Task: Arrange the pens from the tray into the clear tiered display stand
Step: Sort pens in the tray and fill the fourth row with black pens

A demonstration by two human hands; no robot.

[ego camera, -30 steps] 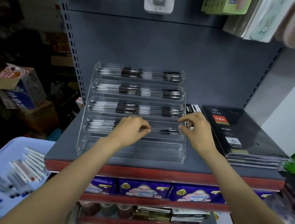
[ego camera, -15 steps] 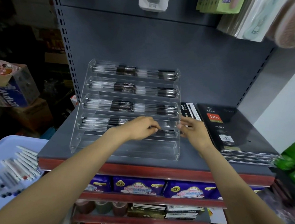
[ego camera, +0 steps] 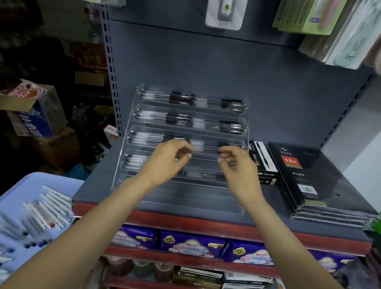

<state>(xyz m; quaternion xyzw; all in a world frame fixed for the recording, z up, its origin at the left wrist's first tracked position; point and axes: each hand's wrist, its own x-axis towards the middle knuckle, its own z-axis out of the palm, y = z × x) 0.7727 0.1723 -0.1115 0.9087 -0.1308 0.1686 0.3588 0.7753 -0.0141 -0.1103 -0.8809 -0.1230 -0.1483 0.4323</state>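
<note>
The clear tiered display stand (ego camera: 180, 199) sits on the grey shelf. Black-capped pens (ego camera: 189, 99) fill its top three tiers. More pens (ego camera: 135, 160) lie in the fourth tier, and the lowest tier looks bare. My left hand (ego camera: 167, 159) hovers over the fourth tier with loosely curled fingers and holds nothing that I can see. My right hand (ego camera: 237, 168) hovers beside it in the same way, a short gap between the two. The pale blue tray (ego camera: 7, 200) at the lower left holds several pens (ego camera: 50, 206).
A black pen box (ego camera: 262, 161) and a stack of black diaries (ego camera: 307, 183) lie right of the stand. Packaged goods (ego camera: 225, 8) hang above from the back panel. Cardboard boxes (ego camera: 35, 111) stand at left. Purple packs (ego camera: 190, 246) fill the shelf below.
Both hands have lifted off the fourth tier and drawn slightly together, leaving pens lying there. The view has shifted a little.
</note>
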